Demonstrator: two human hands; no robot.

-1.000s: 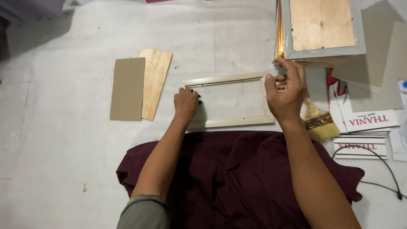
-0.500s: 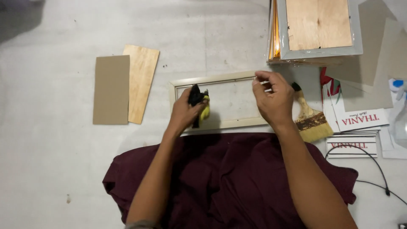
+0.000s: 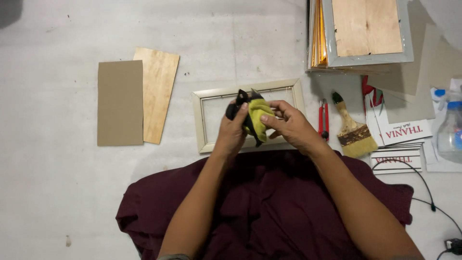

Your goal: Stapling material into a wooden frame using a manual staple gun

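Note:
A pale picture frame (image 3: 204, 123) lies flat on the grey floor in front of me. Above it, both hands hold a small yellow-green and black cloth (image 3: 253, 118). My left hand (image 3: 232, 131) grips the cloth from the left, fingers curled around its black part. My right hand (image 3: 291, 126) pinches the yellow part from the right. The cloth hides part of the frame's middle.
A brown cardboard sheet (image 3: 120, 102) and a plywood panel (image 3: 156, 98) lie to the left. Right of the frame are red pliers (image 3: 323, 117) and a paintbrush (image 3: 352, 130). A stack of frames (image 3: 366, 33), papers (image 3: 399, 137), a spray bottle (image 3: 450, 131) and a cable (image 3: 423, 192) sit further right. Maroon cloth (image 3: 269, 207) covers my lap.
My right hand left the frame's upper right corner and came to the middle. Both hands lifted the cloth off the frame and now hold it together.

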